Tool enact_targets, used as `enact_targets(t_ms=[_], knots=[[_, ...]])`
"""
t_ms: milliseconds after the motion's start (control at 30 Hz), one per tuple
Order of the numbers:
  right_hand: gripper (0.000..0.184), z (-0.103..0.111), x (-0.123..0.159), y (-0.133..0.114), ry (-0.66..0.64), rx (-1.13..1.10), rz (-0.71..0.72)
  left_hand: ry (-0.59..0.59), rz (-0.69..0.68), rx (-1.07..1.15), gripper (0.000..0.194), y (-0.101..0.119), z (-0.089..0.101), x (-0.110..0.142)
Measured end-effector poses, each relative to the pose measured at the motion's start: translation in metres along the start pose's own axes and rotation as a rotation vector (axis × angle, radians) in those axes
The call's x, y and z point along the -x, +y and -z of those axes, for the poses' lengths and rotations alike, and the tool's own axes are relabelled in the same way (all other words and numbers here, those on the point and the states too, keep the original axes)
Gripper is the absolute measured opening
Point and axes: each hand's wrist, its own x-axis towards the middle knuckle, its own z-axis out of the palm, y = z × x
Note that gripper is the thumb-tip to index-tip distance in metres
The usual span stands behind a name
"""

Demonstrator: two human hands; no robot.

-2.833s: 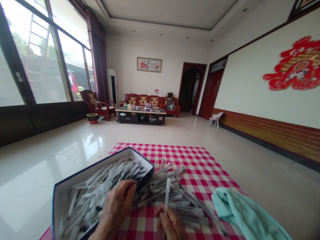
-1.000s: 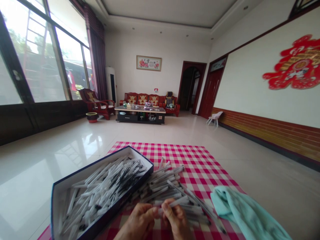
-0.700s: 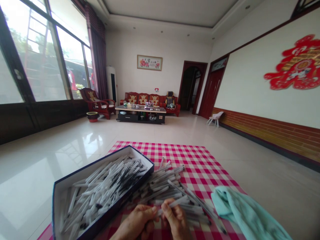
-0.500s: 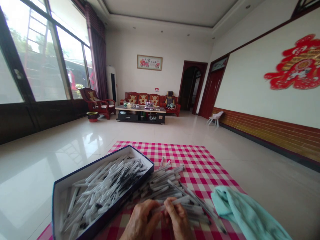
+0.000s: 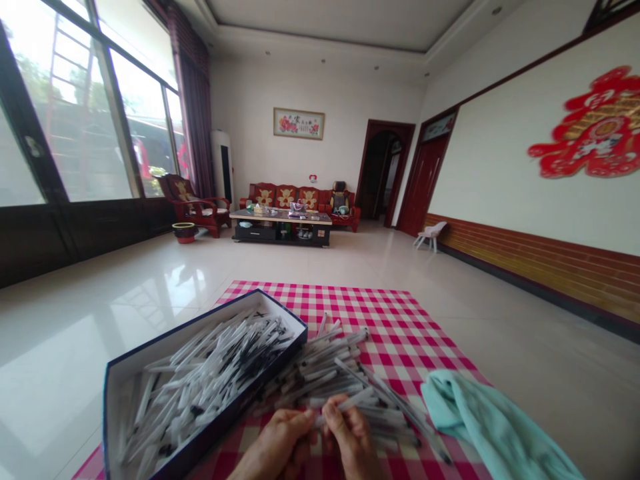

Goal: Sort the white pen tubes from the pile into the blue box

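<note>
My left hand (image 5: 280, 437) is closed, with thumb and fingertips pinched near the end of a slim, pale pen; whether it grips the pen's tip or something small is blurred. In my closed right hand (image 5: 353, 433), a whitish translucent pen (image 5: 357, 399) lies between thumb and fingers and points up to the right. The hands are close together, fingertips almost meeting. Just beyond them spreads a loose pile of similar pens (image 5: 325, 363) with dark ends. To the left stands a dark-blue-edged box (image 5: 113, 400), its white inside heaped with more pale pens (image 5: 215, 373), some with black parts.
Beneath everything lies a pink-and-white checked tablecloth (image 5: 380, 307). A mint-green cloth (image 5: 490, 420) is bunched at its right edge. Across the tiled floor are a coffee table (image 5: 280, 217), a wooden sofa (image 5: 265, 193), a wooden armchair (image 5: 193, 203) and a small stool (image 5: 430, 235).
My left hand has drawn slightly left and its thumb has come together with its fingertips. My right hand keeps its pen at almost the same spot.
</note>
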Motion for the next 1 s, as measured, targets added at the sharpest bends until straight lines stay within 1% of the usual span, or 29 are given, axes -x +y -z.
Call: enact_targets(t_ms=[33, 67, 100, 167, 200, 233, 300, 367, 433, 467, 533, 600, 633, 700, 767, 800, 833, 867, 900, 933, 1000], knots=[[0.034, 0.0, 0.0, 0.0, 0.012, 0.009, 0.002, 0.015, -0.031, -0.03, 0.05, 0.0, 0.0, 0.001], [0.035, 0.001, -0.001, 0.0, 0.029, 0.018, 0.009, 0.058, -0.112, -0.101, 0.05, -0.001, 0.0, 0.001], [0.035, 0.002, -0.002, 0.0, 0.048, 0.026, 0.017, 0.117, -0.231, -0.202, 0.047, -0.002, 0.0, 0.001], [0.036, 0.004, -0.004, 0.001, 0.077, 0.027, 0.026, 0.236, -0.519, -0.439, 0.032, -0.005, 0.002, 0.002], [0.035, 0.005, -0.005, 0.002, 0.086, 0.018, 0.023, 0.271, -0.654, -0.551, 0.024, -0.006, 0.003, 0.002], [0.035, 0.005, -0.006, 0.004, 0.095, 0.001, 0.018, 0.292, -0.763, -0.65, 0.02, -0.007, 0.004, 0.002], [0.034, 0.006, -0.008, 0.007, 0.104, -0.05, 0.0, 0.309, -0.897, -0.806, 0.023, -0.008, 0.006, 0.003], [0.035, 0.006, -0.008, 0.01, 0.1, -0.099, -0.007, 0.319, -0.968, -0.907, 0.027, -0.008, 0.007, 0.004], [0.036, 0.005, -0.008, 0.011, 0.088, -0.119, -0.002, 0.325, -0.973, -0.934, 0.027, -0.008, 0.006, 0.005], [0.036, 0.005, -0.008, 0.01, 0.084, -0.114, 0.001, 0.332, -0.954, -0.913, 0.028, -0.009, 0.005, 0.005], [0.037, 0.005, -0.006, 0.008, 0.075, -0.087, -0.001, 0.344, -0.859, -0.812, 0.033, -0.011, 0.002, 0.003], [0.037, 0.004, -0.004, 0.004, 0.063, -0.057, -0.003, 0.305, -0.701, -0.643, 0.04, -0.012, 0.001, 0.0], [0.037, 0.004, -0.004, 0.003, 0.059, -0.046, -0.001, 0.257, -0.59, -0.532, 0.046, -0.013, 0.001, -0.002], [0.037, 0.003, -0.003, 0.002, 0.055, -0.041, 0.003, 0.109, -0.336, -0.286, 0.056, -0.012, 0.001, -0.005], [0.037, 0.001, -0.002, 0.002, 0.061, -0.048, 0.001, -0.022, -0.125, -0.081, 0.059, -0.01, 0.001, -0.007], [0.038, 0.001, -0.002, 0.002, 0.064, -0.05, -0.001, -0.064, -0.052, -0.022, 0.059, -0.009, 0.0, -0.006], [0.038, 0.0, -0.002, 0.002, 0.066, -0.049, -0.001, -0.082, -0.009, 0.003, 0.059, -0.007, 0.0, -0.006], [0.038, 0.0, -0.002, 0.001, 0.067, -0.042, 0.0, -0.069, 0.0, -0.007, 0.06, -0.006, 0.0, -0.005], [0.038, 0.001, -0.002, 0.0, 0.067, -0.029, 0.004, -0.032, -0.028, -0.05, 0.06, -0.005, -0.001, -0.004], [0.037, 0.001, -0.002, -0.001, 0.066, -0.012, 0.01, 0.021, -0.1, -0.126, 0.06, -0.004, -0.001, -0.002], [0.037, 0.003, -0.003, -0.003, 0.081, 0.03, 0.03, 0.149, -0.356, -0.353, 0.049, -0.002, -0.001, 0.0]])
